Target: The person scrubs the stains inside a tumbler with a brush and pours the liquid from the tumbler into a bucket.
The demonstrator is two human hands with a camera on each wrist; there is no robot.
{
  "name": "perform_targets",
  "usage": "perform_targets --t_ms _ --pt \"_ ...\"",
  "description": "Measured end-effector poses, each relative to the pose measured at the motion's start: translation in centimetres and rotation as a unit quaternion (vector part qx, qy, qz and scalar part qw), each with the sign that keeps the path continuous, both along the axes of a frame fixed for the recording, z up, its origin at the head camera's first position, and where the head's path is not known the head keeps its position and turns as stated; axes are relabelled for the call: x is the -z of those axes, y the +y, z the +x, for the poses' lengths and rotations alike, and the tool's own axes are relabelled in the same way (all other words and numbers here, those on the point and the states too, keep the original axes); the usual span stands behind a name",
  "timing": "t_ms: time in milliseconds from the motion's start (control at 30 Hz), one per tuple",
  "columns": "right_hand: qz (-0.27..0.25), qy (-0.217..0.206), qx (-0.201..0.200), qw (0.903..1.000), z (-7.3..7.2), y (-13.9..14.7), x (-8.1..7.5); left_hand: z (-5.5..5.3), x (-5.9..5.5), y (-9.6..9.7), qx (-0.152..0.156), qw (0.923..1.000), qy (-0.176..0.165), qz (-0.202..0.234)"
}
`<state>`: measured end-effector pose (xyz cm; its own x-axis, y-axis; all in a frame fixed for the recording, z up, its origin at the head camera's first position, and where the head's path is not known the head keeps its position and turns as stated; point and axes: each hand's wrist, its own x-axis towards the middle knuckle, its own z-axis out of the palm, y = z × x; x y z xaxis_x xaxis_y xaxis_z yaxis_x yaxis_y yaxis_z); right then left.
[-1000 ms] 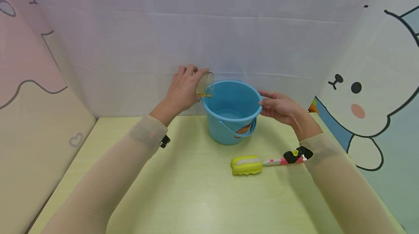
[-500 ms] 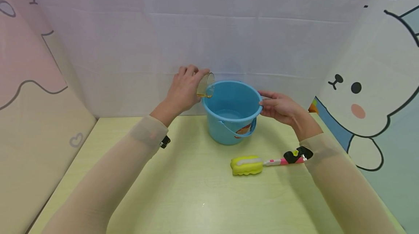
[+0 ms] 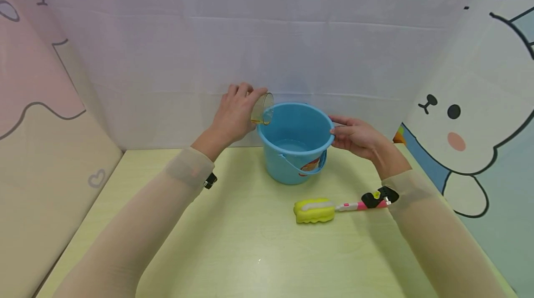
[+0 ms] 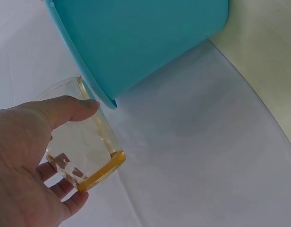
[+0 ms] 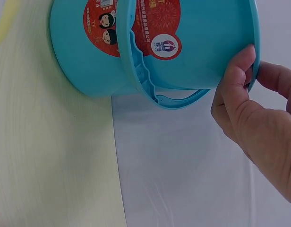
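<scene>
In the head view my left hand [image 3: 235, 115] grips a clear glass cup [image 3: 262, 108] with an amber tint along its low side. The cup lies tipped sideways, its mouth toward the left rim of a blue bucket [image 3: 281, 166]. The left wrist view shows my thumb along one side of the cup [image 4: 81, 137] and my fingertips round the other, with the bucket's rim close by. On the opposite side, my right hand [image 3: 354, 136] pinches the bucket's rim between thumb and fingers. The bucket's handle hangs down in front of a red label [image 5: 157, 28].
A yellow sponge brush [image 3: 314, 210] with a pink and white handle lies in front of the bucket, its handle end partly behind the right wrist's camera. The pale table [image 3: 233, 251] meets a white cloth backdrop [image 3: 187, 57] behind the bucket. Printed cloth panels stand at both sides.
</scene>
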<state>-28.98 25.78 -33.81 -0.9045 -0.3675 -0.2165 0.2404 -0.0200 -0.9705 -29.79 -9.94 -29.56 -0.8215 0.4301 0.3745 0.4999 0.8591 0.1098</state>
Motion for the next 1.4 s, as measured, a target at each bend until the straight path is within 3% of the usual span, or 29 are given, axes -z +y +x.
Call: perform_targets --t_ms 1400 --pt "0.006 0.000 0.002 1.0000 0.03 -0.10 -0.05 0.00 -0.04 0.09 0.005 0.9999 0.009 -0.010"
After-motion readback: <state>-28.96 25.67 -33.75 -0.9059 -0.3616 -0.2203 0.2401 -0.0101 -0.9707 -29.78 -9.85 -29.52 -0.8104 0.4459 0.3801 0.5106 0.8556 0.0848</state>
